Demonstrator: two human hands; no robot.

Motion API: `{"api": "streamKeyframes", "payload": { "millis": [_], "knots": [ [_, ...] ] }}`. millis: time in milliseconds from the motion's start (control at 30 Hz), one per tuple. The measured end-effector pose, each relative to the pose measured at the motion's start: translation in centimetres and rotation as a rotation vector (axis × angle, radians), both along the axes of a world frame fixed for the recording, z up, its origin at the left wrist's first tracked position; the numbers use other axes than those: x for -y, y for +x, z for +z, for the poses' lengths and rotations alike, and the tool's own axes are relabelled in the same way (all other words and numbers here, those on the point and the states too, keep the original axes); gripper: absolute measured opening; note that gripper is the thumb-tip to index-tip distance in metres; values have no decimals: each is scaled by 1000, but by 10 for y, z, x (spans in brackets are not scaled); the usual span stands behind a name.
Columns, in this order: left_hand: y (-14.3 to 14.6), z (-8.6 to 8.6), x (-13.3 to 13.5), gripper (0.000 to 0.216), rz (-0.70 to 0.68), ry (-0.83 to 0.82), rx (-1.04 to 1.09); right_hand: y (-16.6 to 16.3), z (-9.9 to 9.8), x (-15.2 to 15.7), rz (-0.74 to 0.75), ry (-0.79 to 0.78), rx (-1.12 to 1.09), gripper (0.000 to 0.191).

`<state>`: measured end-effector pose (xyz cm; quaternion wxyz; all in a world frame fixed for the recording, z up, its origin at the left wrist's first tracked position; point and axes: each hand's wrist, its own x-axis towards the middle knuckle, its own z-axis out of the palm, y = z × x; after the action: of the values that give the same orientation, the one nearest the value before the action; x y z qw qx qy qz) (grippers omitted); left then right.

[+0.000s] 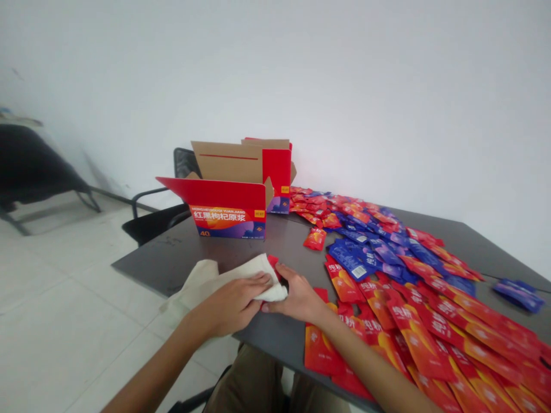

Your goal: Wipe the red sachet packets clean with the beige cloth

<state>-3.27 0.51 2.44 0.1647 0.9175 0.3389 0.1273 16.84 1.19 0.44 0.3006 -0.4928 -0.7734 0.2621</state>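
Holding a pale cloth [241,274] over a red packet [272,261], mostly hidden, at the near edge of the counter [284,236] — clamped on the cloth with the left grip [235,301], clamped on the packet's right side with the right grip [302,298]. Facing an open box [228,215] farther back, with loose red pouches [417,327] and blue pouches [355,259] heaped to the right.

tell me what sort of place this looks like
Probably an office-type room used as a small packing area: loose red pouches and blue pouches cover much of a dark gray table, an open printed carton stands on it, and a black armchair is behind.
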Motion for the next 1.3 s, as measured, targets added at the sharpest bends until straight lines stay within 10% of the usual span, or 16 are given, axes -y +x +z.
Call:
{"api": "streamKeyframes", "payload": {
  "millis": [300,567,800,1067,1300],
  "knots": [
    [14,7,-34,48,46,13,44,3,10,0,145,-2,-129,65],
    [9,-10,7,55,-1,54,21,2,3,-3,145,65,-53,75],
    [19,2,-37,50,34,11,47,4,7,-2,124,6,-97,73],
    [7,-18,7,54,-2,69,21,2,1,-3,125,67,-81,75],
    [24,-5,-37,52,20,32,93,5,4,-6,154,27,-132,74]
  ]
}}
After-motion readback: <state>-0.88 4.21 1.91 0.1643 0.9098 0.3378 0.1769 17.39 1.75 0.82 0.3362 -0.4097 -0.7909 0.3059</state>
